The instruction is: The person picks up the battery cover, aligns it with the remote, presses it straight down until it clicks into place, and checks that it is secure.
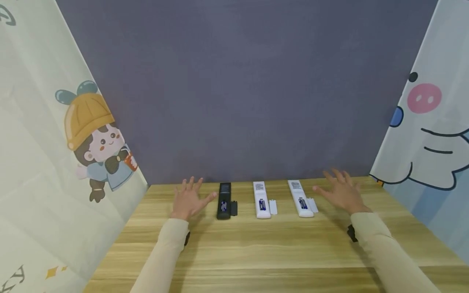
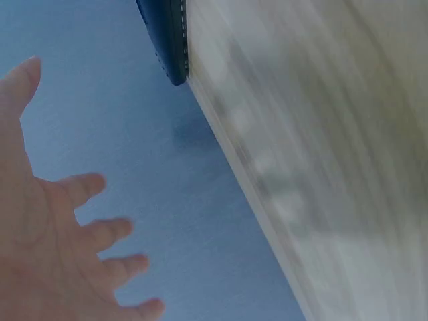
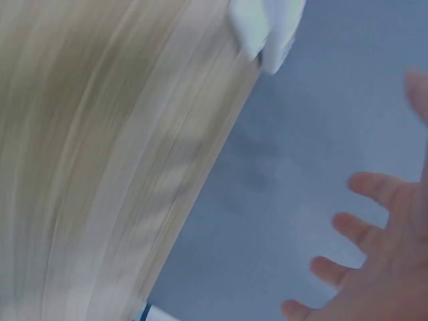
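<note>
A black remote control (image 1: 224, 193) lies face down at the left of the row, its battery cover (image 1: 234, 208) beside it. In the middle is a white remote control (image 1: 260, 193), with a white cover (image 1: 273, 207) at its right. Another white remote control (image 1: 297, 189) lies slightly tilted, its cover (image 1: 312, 204) close against it. Batteries show in all three compartments. My left hand (image 1: 187, 200), fingers spread, is left of the black remote, holding nothing. Beyond the right-hand white remote, my right hand (image 1: 343, 193) also has spread fingers and holds nothing.
The remotes lie near the far edge of a wood-grain table (image 1: 256, 252). A dark grey cloth panel (image 1: 242, 89) stands behind it. Printed curtains hang at both sides, the left curtain (image 1: 44, 195) with a cartoon child, the right curtain (image 1: 439, 142) with a pink-snouted animal.
</note>
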`<action>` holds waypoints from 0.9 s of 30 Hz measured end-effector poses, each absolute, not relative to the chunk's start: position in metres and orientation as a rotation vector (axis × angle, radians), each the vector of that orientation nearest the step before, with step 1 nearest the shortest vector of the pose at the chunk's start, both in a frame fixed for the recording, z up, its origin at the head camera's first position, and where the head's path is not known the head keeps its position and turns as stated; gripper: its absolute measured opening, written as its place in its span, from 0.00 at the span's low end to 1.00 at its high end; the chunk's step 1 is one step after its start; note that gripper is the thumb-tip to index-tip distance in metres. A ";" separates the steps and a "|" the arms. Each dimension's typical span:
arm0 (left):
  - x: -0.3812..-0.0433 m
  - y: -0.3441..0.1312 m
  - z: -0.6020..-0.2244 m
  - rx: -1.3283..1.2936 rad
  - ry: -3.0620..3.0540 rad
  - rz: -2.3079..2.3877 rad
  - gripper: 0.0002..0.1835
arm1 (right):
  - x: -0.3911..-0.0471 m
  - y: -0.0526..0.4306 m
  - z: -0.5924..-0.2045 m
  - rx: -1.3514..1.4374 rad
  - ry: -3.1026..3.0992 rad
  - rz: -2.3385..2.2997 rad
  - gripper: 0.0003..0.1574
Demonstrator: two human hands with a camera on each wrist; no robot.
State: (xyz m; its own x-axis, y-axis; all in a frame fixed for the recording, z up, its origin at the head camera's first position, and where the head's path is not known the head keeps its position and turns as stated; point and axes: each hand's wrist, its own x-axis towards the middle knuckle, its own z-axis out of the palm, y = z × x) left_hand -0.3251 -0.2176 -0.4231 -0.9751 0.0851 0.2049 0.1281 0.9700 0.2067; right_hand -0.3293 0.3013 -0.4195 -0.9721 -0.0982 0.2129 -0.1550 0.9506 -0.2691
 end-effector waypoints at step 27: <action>-0.335 -0.183 -0.452 -0.064 -2.910 -0.944 0.21 | -0.301 0.163 -0.428 0.683 -2.774 0.973 0.06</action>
